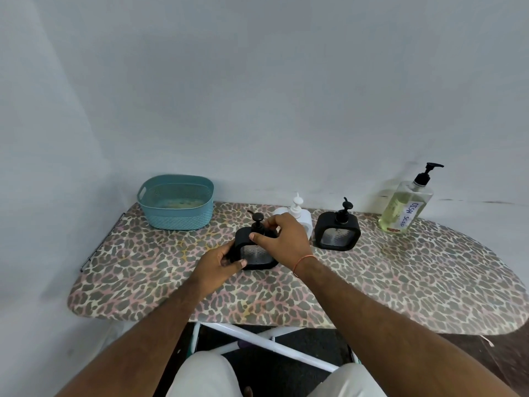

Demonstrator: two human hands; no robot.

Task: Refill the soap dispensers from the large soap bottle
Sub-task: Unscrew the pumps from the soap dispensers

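A black square soap dispenser [255, 255] stands near the middle of the leopard-print ironing board [400, 282]. My left hand [218, 263] grips its lower left side. My right hand [282, 239] pinches the black pump collar at its top. Behind my right hand stands a white dispenser [302, 214], partly hidden. A second black dispenser [337, 232] stands to the right, untouched. The large clear soap bottle [406, 206], with yellowish liquid, a black pump and a "DISH SOAP" label, stands at the back right.
A teal plastic basket [176, 202] sits at the board's back left, close to the grey wall. The board's white metal legs [266, 343] and my knees show below its front edge.
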